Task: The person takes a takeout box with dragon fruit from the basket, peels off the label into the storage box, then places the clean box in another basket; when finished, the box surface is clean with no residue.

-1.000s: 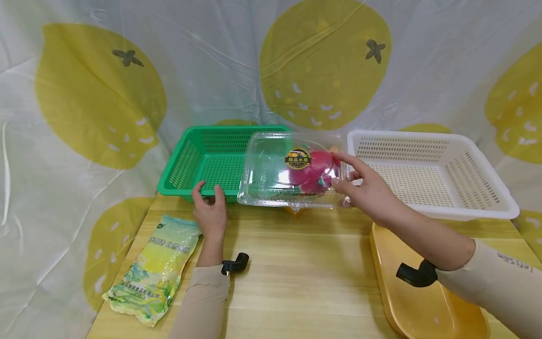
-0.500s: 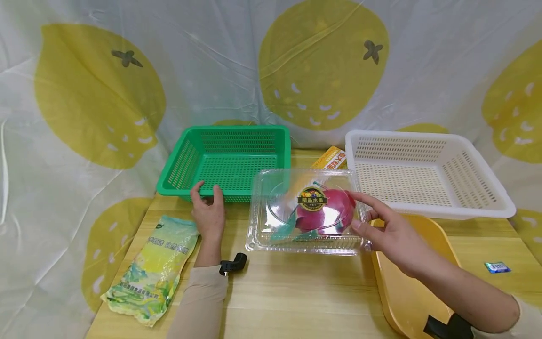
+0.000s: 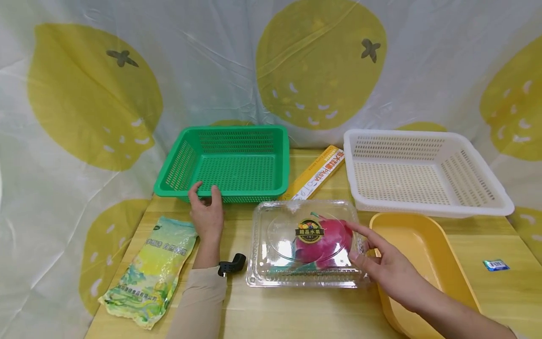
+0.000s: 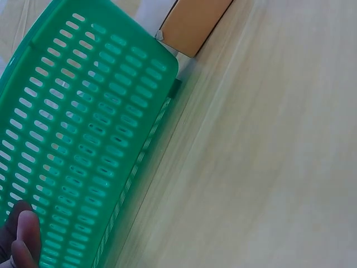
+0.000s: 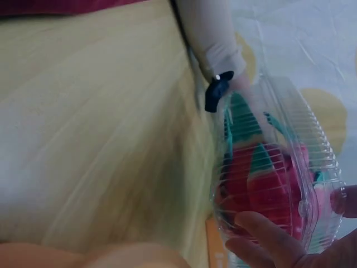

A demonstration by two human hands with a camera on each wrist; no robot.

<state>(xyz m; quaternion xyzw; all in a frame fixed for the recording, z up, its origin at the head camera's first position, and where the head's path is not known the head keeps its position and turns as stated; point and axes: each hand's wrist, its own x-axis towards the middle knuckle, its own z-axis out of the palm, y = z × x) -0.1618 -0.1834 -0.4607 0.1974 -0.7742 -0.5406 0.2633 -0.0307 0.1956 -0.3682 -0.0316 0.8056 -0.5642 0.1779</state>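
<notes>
My right hand [image 3: 391,266] grips the right end of a clear plastic clamshell fruit box [image 3: 264,235], thumb on the near side and fingers farther back. Through the lid, which bears a round black label [image 3: 310,230], show deep pink fruit [image 3: 323,242] and green shapes. The right wrist view has the box [image 5: 321,134] side-on, the fingers spread across its ribbed wall. At the green basket [image 3: 241,193], my left hand [image 3: 207,216] holds the front rim. Its fingertips [image 4: 28,226] lie against the slotted wall in the left wrist view.
A yellow pasta box [image 3: 317,173] lies slanted between the green basket and a white basket [image 3: 432,207]. The orange-yellow tray [image 3: 438,256] sits under and beyond my right forearm. At far right lies a small blue-green packet [image 3: 496,265]; at left, a green-yellow bag [image 3: 150,273].
My right hand has brought the clamshell box down and toward me, away from the baskets, uncovering the pasta box and the green basket's right side. My left hand has stayed at the rim.
</notes>
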